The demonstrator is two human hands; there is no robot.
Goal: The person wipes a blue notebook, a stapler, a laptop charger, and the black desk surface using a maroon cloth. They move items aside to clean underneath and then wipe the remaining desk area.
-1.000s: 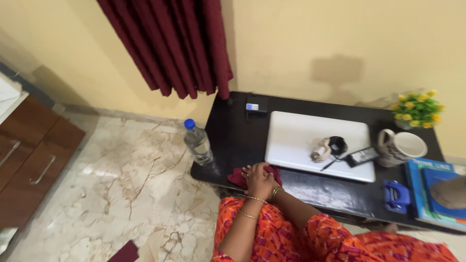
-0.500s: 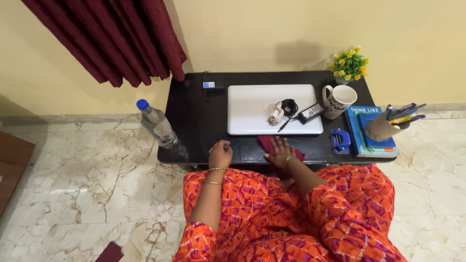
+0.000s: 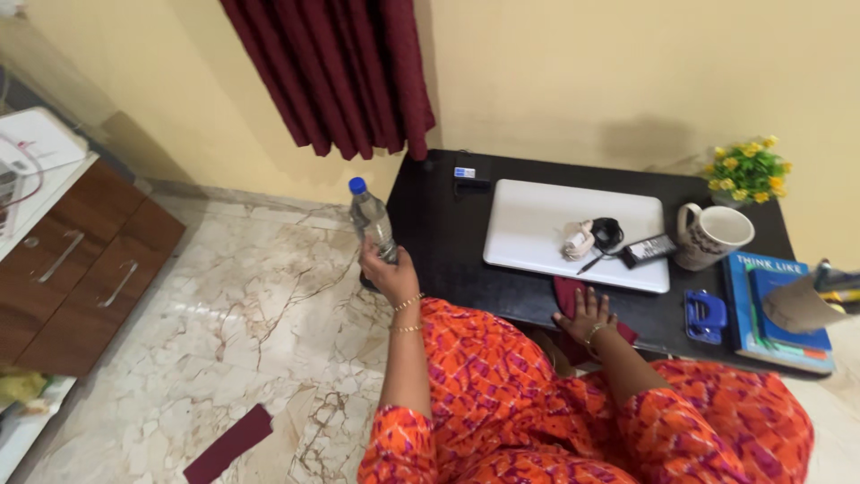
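1. Left hand (image 3: 387, 269) is wrapped around the lower part of a water bottle (image 3: 371, 218) (blue cap), at the left edge of the black table (image 3: 448, 251).
2. Right hand (image 3: 584, 314) lies flat, fingers spread, on a maroon cloth (image 3: 568, 294) at the table's front edge, just below the white laptop (image 3: 546, 229).

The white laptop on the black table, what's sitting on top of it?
On the closed white laptop lie a coiled white cable, a coiled black cable and a black charger brick near its right edge. Whatever lies under the coils is hidden.
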